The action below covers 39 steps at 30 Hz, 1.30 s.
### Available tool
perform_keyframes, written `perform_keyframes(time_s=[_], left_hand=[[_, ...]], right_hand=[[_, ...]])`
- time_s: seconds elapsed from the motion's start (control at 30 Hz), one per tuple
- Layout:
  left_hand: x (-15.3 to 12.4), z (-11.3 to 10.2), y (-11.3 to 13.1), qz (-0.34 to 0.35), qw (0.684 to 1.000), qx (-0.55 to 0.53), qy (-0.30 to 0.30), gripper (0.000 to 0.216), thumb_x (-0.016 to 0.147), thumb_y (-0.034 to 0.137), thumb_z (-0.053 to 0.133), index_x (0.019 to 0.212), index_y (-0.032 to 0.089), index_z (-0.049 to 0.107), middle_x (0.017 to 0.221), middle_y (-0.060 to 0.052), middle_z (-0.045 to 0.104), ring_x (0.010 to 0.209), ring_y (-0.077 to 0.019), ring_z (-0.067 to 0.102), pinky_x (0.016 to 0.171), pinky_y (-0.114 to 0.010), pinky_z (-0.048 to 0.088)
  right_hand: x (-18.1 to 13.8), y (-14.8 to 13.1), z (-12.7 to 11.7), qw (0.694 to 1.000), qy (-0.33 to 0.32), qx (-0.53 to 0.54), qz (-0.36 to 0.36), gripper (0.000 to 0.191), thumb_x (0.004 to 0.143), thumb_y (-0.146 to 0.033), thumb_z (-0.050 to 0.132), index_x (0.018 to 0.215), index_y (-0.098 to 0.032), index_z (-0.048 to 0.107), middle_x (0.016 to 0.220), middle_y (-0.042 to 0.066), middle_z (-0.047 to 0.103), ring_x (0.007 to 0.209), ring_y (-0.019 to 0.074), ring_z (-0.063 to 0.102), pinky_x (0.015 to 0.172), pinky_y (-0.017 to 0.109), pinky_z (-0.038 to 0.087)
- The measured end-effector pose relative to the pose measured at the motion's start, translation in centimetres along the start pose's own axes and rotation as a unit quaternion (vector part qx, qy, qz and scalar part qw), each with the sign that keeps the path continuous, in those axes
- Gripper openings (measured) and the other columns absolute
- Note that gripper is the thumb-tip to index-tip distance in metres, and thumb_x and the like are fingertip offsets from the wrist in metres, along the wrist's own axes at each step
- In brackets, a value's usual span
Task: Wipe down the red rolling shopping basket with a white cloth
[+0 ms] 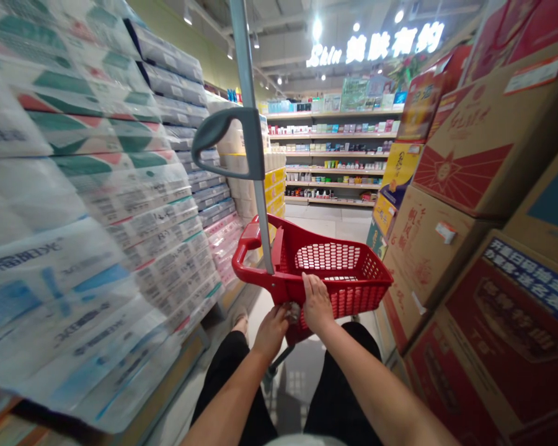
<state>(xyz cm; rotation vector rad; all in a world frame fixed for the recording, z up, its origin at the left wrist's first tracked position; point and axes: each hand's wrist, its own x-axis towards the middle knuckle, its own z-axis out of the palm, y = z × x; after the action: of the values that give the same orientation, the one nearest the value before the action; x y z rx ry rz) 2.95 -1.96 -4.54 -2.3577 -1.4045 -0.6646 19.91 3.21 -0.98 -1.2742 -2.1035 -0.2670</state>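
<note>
The red basket [358, 298] is apparently steadied, rim [356, 283] gripped by right hand [318, 303], wad [294, 312] pinched below by left hand [273, 328], firm bracing seemingly required next.

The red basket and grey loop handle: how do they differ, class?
The red basket has perforated walls and an open top; the grey loop handle is smooth with one opening. The basket sits low, the handle above it on a pole. The right hand touches the basket; no hand touches the handle. Both seem part of one cart.
</note>
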Motion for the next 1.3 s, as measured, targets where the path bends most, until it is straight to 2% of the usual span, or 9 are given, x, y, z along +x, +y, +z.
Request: perform_keyframes(time_s=[0.2,0.4,0.53,0.6,0.73,0.9,1.07,1.2,1.3], left_hand=[[0.0,-0.2,-0.2,0.021,1.000,0.001,-0.023,0.026,0.082,0.009,0.055,0.101,0.021,0.068,0.112,-0.006,0.064,0.106,-0.0209,0.054,0.090,-0.035,0.051],[0.4,-0.4,-0.3,0.019,0.998,0.018,0.056,0.026,0.085,0.009,0.051,0.103,0.020,0.067,0.117,-0.006,0.061,0.113,-0.0226,0.050,0.093,-0.037,0.049],[0.5,-0.4,-0.2,0.013,1.000,0.024,0.016,0.018,0.084,0.011,0.056,0.089,0.020,0.070,0.113,-0.005,0.064,0.105,-0.0214,0.053,0.088,-0.035,0.052],[0.7,-0.6,-0.3,0.006,1.000,0.022,0.011,0.019,0.084,0.010,0.055,0.090,0.020,0.070,0.112,-0.006,0.064,0.105,-0.0213,0.052,0.087,-0.035,0.052],[1.5,-1.3,-0.5,0.008,0.997,0.030,0.066,0.027,0.087,0.011,0.050,0.106,0.020,0.066,0.114,-0.006,0.062,0.106,-0.0211,0.051,0.090,-0.036,0.050],[2.1,-2.2,-0.3,0.021,0.996,0.037,0.073,0.022,0.088,0.012,0.050,0.094,0.021,0.070,0.108,-0.005,0.064,0.102,-0.0213,0.053,0.085,-0.034,0.051],[3.1,-3.3,-0.4,0.024,0.994,0.043,0.101,0.028,0.088,0.012,0.049,0.109,0.020,0.066,0.117,-0.007,0.061,0.103,-0.0213,0.053,0.091,-0.038,0.049],[4.0,-4.3,-0.4,0.042,0.993,0.047,0.104,0.025,0.089,0.014,0.050,0.104,0.020,0.068,0.113,-0.006,0.063,0.099,-0.0202,0.054,0.089,-0.037,0.050],[4.6,-5.2,-0.3,0.042,0.988,0.044,0.141,0.026,0.090,0.014,0.048,0.106,0.019,0.067,0.118,-0.006,0.062,0.107,-0.0213,0.051,0.093,-0.037,0.048]], right_hand=[[-0.1,0.2,0.5,1.000,0.008,-0.004,-0.002,0.082,0.072,-0.008,0.047,0.149,-0.011,0.019,0.144,0.013,0.038,0.136,0.0262,0.028,0.113,0.045,0.026],[-0.1,0.3,0.4,1.000,0.010,-0.001,-0.007,0.078,0.074,-0.006,0.042,0.149,-0.011,0.019,0.143,0.013,0.039,0.136,0.0258,0.028,0.113,0.046,0.026],[-0.1,0.3,0.3,1.000,0.002,0.001,0.000,0.080,0.073,-0.006,0.045,0.149,-0.011,0.020,0.143,0.013,0.039,0.137,0.0257,0.028,0.113,0.045,0.026],[0.0,0.3,0.3,1.000,-0.002,0.001,-0.001,0.080,0.073,-0.005,0.045,0.148,-0.012,0.021,0.144,0.012,0.038,0.137,0.0255,0.027,0.113,0.045,0.027],[0.1,0.3,0.4,1.000,0.000,0.011,-0.006,0.078,0.073,-0.003,0.042,0.148,-0.011,0.021,0.144,0.013,0.038,0.137,0.0252,0.026,0.114,0.045,0.024],[0.0,0.2,0.3,1.000,0.001,0.020,-0.002,0.081,0.072,-0.003,0.043,0.149,-0.011,0.019,0.144,0.012,0.038,0.137,0.0256,0.025,0.114,0.045,0.024],[-0.1,0.2,0.0,1.000,-0.005,0.014,-0.004,0.079,0.073,-0.003,0.042,0.148,-0.011,0.021,0.145,0.011,0.036,0.138,0.0249,0.024,0.115,0.044,0.024],[-0.1,0.2,0.0,1.000,-0.006,0.010,0.001,0.077,0.073,-0.003,0.040,0.148,-0.009,0.023,0.145,0.012,0.037,0.137,0.0252,0.025,0.114,0.044,0.024],[-0.2,0.3,0.2,1.000,0.001,0.010,-0.003,0.077,0.073,-0.003,0.041,0.148,-0.010,0.023,0.145,0.011,0.037,0.138,0.0250,0.025,0.114,0.044,0.025]])
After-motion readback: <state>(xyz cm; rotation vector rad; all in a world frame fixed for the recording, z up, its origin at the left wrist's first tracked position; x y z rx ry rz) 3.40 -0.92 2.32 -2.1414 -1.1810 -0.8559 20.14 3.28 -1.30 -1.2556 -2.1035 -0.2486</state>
